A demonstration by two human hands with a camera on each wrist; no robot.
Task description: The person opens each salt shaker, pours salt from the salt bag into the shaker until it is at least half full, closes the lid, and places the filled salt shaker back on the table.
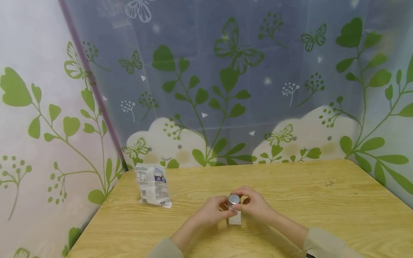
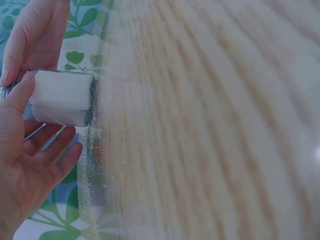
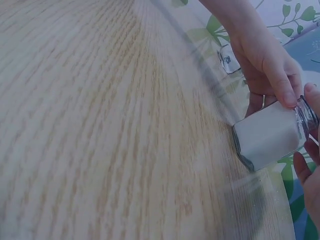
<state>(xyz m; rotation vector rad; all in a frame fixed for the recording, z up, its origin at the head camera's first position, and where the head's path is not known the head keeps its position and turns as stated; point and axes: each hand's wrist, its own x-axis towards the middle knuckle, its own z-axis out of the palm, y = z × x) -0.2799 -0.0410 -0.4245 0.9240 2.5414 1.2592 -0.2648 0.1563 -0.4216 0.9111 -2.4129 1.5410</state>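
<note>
A square glass salt shaker (image 1: 235, 218), filled with white grains and topped by a round metal lid (image 1: 234, 199) with holes, stands upright on the wooden table. My left hand (image 1: 213, 210) grips the glass from the left, thumb across the near side. On the right, my right hand (image 1: 256, 205) holds the lid between thumb and fingers. The left wrist view shows the white contents of the shaker (image 2: 62, 95) through the glass below both hands. Seen from the right wrist, the left thumb presses on the shaker (image 3: 270, 135) just under its neck.
A white printed packet (image 1: 155, 184) stands at the back left of the table (image 1: 306, 186). White grains (image 2: 95, 170) lie scattered near the shaker's base. Behind the table hangs a curtain (image 1: 200, 89) printed with leaves and butterflies.
</note>
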